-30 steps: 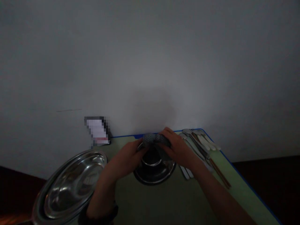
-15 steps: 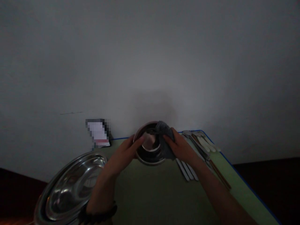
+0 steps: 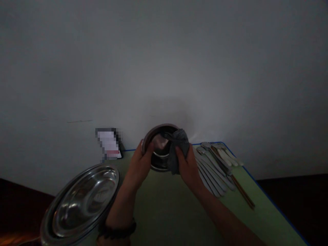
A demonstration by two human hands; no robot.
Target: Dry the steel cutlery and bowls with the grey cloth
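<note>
- Steel bowl is sitting nearer twelve o'clock than before.
- Left hand is gripping its nine o'clock rim.
- Right hand, opposite, is pinching gray cloth over its three o'clock rim.

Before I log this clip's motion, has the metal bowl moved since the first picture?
Yes, upward in view: the metal bowl now rises well above the far blue table edge.

shiny metal bowl, tilted with its inside showing, seemingly raised; crumpled grey cloth over its right rim
</note>
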